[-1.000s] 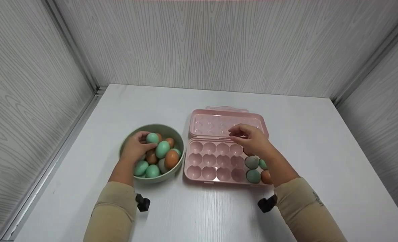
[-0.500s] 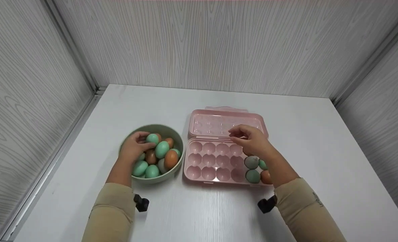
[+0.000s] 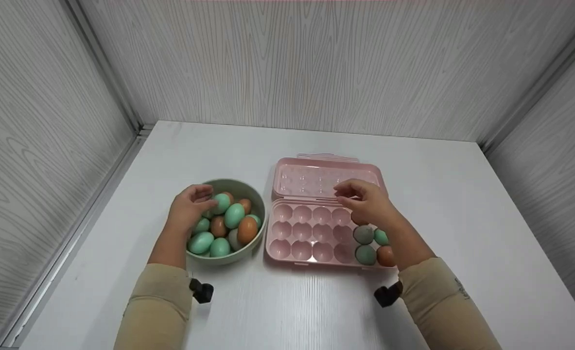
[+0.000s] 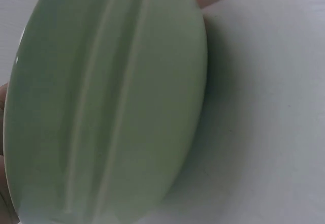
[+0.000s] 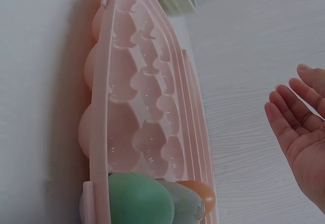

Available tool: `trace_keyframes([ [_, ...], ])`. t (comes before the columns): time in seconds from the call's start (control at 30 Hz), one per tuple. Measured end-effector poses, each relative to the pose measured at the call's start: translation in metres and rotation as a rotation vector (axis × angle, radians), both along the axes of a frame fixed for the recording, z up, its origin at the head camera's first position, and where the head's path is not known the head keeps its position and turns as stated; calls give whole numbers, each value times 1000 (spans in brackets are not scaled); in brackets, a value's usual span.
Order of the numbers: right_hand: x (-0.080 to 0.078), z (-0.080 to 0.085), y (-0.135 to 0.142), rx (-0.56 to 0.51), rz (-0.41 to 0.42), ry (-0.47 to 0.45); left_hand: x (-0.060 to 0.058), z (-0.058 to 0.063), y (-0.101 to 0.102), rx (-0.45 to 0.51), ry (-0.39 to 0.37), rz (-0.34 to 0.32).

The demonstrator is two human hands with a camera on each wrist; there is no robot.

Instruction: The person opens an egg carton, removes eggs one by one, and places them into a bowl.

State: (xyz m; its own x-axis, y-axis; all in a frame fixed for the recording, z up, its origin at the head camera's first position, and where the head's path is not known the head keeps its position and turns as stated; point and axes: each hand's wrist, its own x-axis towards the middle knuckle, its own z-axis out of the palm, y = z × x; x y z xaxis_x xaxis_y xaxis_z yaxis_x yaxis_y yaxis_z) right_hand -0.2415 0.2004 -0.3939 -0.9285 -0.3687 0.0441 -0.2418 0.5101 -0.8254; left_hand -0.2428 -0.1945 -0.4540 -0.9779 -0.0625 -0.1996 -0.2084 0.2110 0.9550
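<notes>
At the left rim of the green bowl [image 3: 224,260], my left hand [image 3: 186,210] hovers with its fingers spread loosely and nothing in them. A pale green egg [image 3: 222,203] lies just beside its thumb. Several green and brown eggs fill the bowl, among them an orange-brown egg [image 3: 247,230]. My right hand [image 3: 369,201] floats above the hinge side of the pink egg carton [image 3: 312,239], fingers relaxed and holding nothing. Under that forearm, the carton's right columns hold several eggs, including a grey egg [image 3: 364,235] and a dark green egg [image 3: 366,254]; others there are partly hidden.
The carton's lid [image 3: 326,167] lies folded back behind it. Bowl and carton stand nearly side by side on a white table [image 3: 287,301]. Wood-grain panels [image 3: 287,63] enclose the back and both sides. Most of the carton's cups on the left hold nothing.
My left hand has drawn back leftward from the pale green egg, which stays in the bowl, shifted slightly. The right hand has moved only slightly right.
</notes>
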Motion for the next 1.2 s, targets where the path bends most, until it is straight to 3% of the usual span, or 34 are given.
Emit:
trace_keyframes([
  [0.13,5,7,1,1,-9,3,-1,8,5,8,39,-9],
  [0.37,-12,-24,25,7,-77,-39,4,25,22,-8,101,-52],
  [0.57,-8,-32,40,35,-49,-12,9,35,43,85,153,-102],
  [0.87,9,-45,65,98,12,-41,14,40,62,105,148,-163],
  [1.2,30,-66,84,138,89,-95,18,35,71,93,131,-195],
])
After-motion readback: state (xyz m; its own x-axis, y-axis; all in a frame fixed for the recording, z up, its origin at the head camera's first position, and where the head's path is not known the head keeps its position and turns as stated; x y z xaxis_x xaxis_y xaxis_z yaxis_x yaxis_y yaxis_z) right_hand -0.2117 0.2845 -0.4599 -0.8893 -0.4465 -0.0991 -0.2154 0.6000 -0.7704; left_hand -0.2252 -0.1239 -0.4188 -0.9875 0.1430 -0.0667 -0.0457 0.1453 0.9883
